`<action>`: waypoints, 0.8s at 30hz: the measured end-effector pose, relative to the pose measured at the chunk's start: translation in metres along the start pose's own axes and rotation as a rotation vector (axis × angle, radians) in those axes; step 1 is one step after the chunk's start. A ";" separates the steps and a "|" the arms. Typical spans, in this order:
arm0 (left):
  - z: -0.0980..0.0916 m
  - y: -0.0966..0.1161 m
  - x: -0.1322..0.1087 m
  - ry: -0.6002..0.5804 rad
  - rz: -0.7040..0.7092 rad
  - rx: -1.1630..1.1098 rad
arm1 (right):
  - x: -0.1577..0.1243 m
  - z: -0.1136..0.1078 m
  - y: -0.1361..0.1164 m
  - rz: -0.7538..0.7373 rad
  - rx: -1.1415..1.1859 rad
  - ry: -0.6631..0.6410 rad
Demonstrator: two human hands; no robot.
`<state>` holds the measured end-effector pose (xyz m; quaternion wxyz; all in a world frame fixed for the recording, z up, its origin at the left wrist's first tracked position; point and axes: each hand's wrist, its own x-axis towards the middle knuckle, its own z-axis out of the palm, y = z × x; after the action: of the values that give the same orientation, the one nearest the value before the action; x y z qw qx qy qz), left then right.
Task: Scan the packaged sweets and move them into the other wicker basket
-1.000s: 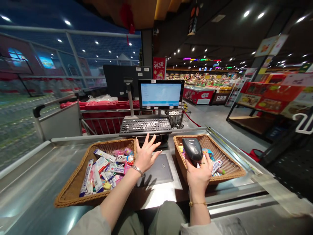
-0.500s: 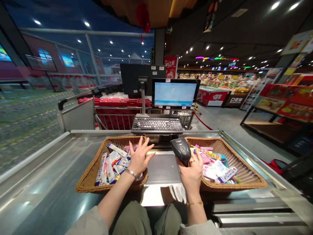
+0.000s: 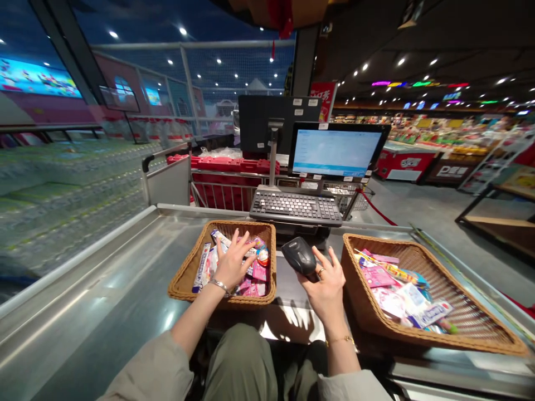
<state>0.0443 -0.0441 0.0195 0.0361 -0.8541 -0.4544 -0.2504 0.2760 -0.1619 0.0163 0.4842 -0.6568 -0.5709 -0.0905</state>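
Note:
My left hand hovers over the left wicker basket, fingers spread, with nothing in it. Beneath it lie small packaged items, among them a long white-and-blue packet and pink packets; whether my fingertips touch any is hidden. My right hand is wrapped around the handle of a black barcode scanner, some of its fingers raised. The scanner's head points to the left, towards that basket. To the right of this hand stands another wicker basket, holding pink, white and blue packets.
Ahead are a keyboard and a lit monitor, with a second dark screen turned away. A metal counter extends leftward. Behind it stand a shopping cart and a red freezer chest.
My view has swung left. My left hand has moved back from the inner edge to over the left basket's contents. The scanner in my right hand has shifted left, away from the right basket.

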 end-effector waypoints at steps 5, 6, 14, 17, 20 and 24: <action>0.000 -0.024 -0.009 -0.060 -0.038 0.060 | -0.002 0.016 -0.006 -0.015 -0.030 -0.103; 0.000 -0.028 -0.011 -0.071 -0.041 0.069 | -0.002 0.018 -0.007 -0.017 -0.029 -0.111; 0.001 -0.065 -0.017 -0.130 -0.071 0.112 | -0.007 0.034 -0.011 -0.003 -0.011 -0.189; 0.000 -0.077 -0.016 -0.181 -0.051 0.128 | -0.009 0.040 -0.011 -0.007 -0.002 -0.203; -0.001 -0.087 -0.013 -0.222 -0.028 0.155 | -0.010 0.046 -0.011 -0.022 -0.001 -0.206; -0.001 -0.101 -0.007 -0.279 0.004 0.202 | -0.012 0.052 -0.011 -0.032 -0.002 -0.215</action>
<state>-0.0395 0.0089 0.0000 0.0589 -0.8735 -0.4762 -0.0821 0.2405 -0.1325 -0.0124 0.4180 -0.6542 -0.6297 -0.0279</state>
